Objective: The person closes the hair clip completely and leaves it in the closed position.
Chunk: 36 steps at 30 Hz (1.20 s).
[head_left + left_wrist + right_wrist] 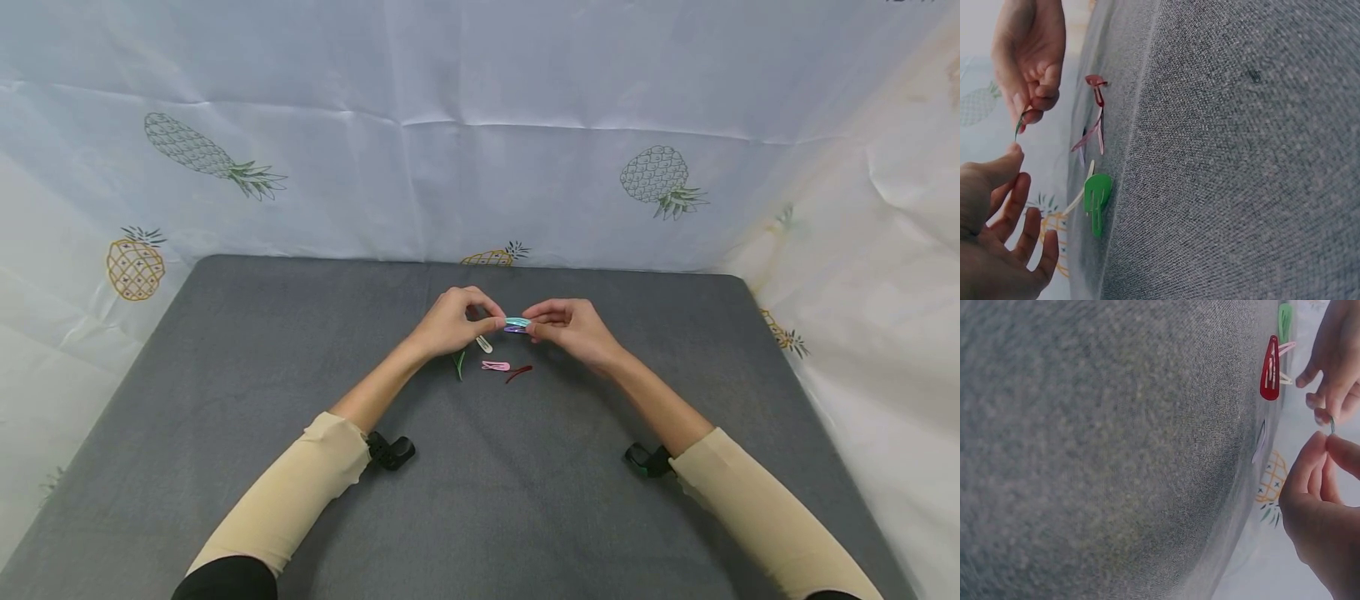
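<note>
Between both hands, lifted above the table, is a teal snap hair clip (517, 321). My left hand (453, 321) pinches its left end with thumb and forefinger, while the other left fingers spread loosely in the left wrist view. The opposite end is pinched by the fingertips of my right hand (573, 329). A purple hair clip (515, 330) shows just below the teal one in the head view. Nearer to me on the table lie a cream hair clip (484, 344), a green hair clip (1097, 200), a pink hair clip (495, 366) and a red hair clip (1270, 369).
A grey cloth covers the table (480, 500). White curtain (420, 183) with printed pineapples hangs behind the far edge and along both sides. Dark wrist cameras (392, 451) sit on both forearms, close over the table.
</note>
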Available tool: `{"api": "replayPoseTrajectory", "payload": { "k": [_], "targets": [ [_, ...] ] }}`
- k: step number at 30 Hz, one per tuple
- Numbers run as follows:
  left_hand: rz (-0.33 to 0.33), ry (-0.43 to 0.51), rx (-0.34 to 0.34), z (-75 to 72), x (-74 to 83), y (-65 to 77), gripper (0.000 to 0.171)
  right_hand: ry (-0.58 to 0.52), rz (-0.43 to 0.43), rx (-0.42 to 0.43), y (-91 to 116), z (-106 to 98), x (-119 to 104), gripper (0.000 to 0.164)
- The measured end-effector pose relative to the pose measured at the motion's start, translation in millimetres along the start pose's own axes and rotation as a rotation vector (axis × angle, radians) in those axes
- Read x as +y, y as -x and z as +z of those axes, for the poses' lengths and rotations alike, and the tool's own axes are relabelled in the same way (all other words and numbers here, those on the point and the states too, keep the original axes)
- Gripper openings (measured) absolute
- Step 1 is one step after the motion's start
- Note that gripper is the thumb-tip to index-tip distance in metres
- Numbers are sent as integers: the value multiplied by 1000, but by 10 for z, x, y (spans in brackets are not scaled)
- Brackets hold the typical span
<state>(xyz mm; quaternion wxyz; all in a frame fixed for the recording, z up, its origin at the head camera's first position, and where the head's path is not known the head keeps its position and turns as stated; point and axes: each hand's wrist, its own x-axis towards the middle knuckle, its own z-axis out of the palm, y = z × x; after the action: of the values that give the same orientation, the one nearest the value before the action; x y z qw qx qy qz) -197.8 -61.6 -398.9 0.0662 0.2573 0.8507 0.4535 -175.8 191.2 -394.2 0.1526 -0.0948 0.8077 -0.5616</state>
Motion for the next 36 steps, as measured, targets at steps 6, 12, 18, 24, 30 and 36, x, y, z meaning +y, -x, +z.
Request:
{"api": "replayPoseTrajectory", "payload": {
  "k": [6, 12, 18, 24, 30, 36],
  "targets": [
    [-1, 0, -1, 13, -13, -7, 13, 14, 3, 20, 12, -16, 5, 29],
    [0, -13, -10, 28, -20, -1, 12, 45, 6, 26, 7, -38, 56, 28],
    [-11, -25, -18, 48, -22, -7, 12, 88, 10, 30, 15, -48, 61, 27],
    [-28, -37, 2, 65, -31, -7, 11, 116, 10, 28, 17, -57, 83, 26],
    [-41, -47, 10, 79, -40, -11, 11, 127, 15, 32, 12, -56, 102, 26],
    [-59, -72, 9, 101, -43, -24, 11, 143, 43, 34, 2, -46, 102, 26]
  ]
}}
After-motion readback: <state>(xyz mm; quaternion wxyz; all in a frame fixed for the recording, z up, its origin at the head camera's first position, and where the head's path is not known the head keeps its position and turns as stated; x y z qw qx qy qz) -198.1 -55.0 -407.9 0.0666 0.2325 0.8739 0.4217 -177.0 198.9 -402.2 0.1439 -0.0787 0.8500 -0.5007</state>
